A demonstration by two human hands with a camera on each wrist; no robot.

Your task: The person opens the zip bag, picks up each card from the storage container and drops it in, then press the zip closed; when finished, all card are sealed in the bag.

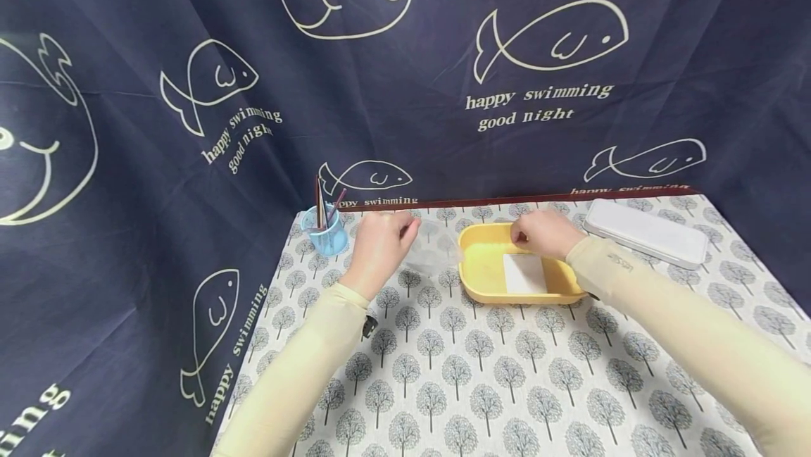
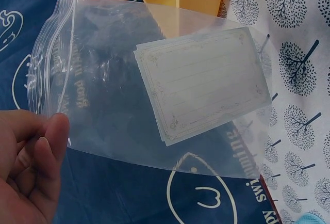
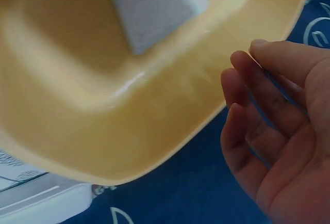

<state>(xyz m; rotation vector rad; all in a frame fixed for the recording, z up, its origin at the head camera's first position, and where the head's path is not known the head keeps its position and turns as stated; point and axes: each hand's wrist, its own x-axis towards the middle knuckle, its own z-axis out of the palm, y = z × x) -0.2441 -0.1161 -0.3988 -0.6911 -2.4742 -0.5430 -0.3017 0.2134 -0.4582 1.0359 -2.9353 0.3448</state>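
My left hand pinches one upper corner of a clear zip-lock bag between thumb and fingers. Inside the bag lies a small stack of pale lined cards with ornate borders. The bag hangs over the table, left of a yellow tray. Above the tray's back right part is my right hand, its fingers loosely bent and nothing between them in the right wrist view. A white square block or stack of paper lies on the tray's floor.
At the back left stands a light blue cup holding several pencils or sticks. A long white case lies to the right of the tray. Behind the tree-print tablecloth hangs a dark blue curtain.
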